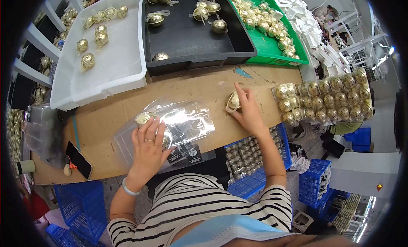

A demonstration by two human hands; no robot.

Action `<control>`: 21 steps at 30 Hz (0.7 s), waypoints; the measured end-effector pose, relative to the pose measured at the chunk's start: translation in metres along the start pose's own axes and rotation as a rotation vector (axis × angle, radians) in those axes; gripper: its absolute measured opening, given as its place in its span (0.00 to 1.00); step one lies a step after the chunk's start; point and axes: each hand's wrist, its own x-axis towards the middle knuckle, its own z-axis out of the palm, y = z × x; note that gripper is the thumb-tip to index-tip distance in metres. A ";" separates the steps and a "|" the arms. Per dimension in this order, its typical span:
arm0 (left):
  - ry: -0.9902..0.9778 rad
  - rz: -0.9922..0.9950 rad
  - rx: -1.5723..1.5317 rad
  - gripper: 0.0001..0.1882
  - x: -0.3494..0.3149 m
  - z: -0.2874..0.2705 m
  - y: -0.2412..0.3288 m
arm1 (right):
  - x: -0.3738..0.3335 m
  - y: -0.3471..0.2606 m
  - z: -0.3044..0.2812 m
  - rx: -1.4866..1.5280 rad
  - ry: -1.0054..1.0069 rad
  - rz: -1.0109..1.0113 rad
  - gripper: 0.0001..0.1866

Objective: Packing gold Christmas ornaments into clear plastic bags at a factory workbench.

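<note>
On the brown tabletop (212, 138), my left hand (148, 147) curls over a gold bauble (145, 117) at its fingertips. A second gold ball shows partly between its thumb and forefinger. Both balls are at a clear plastic package (187, 119), which lies beneath that hand and bears black printed labels (187, 154). The palm hides how firmly the balls are held. To the right, my right hand (247, 108) pinches another gold bauble (233, 101) with a pale ribbon, apart from the package.
Across the back stand a white tray (108, 47), a black tray (191, 47) and a green tray (272, 47), holding gold baubles. Packed baubles (325, 100) are stacked at right. Clear packages (44, 132) and a phone (78, 159) lie at left. A blue crate (250, 185) sits below the table's edge.
</note>
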 end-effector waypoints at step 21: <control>0.049 -0.006 0.034 0.45 0.003 -0.007 -0.002 | 0.065 -0.079 0.031 0.631 -0.710 0.085 0.37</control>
